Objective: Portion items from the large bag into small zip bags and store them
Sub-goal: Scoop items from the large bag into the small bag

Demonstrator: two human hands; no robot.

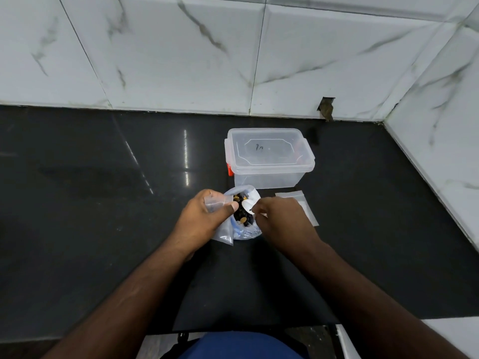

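Observation:
The large clear bag [247, 230] stands open on the black counter, filled with small dark and gold items [241, 212]. My left hand [204, 216] grips a small clear zip bag [225, 233] against the large bag's left side, thumb pinching its top. My right hand [281, 218] sits at the large bag's right rim, fingertips pinching a small white scoop [248, 205] over the bag's mouth. What the scoop holds is hidden.
A clear lidded plastic box [269, 158] with red clips stands just behind the bags. Spare small zip bags [307, 207] lie flat to the right of my right hand. Marble-tiled walls close the counter [103, 190] at the back and right.

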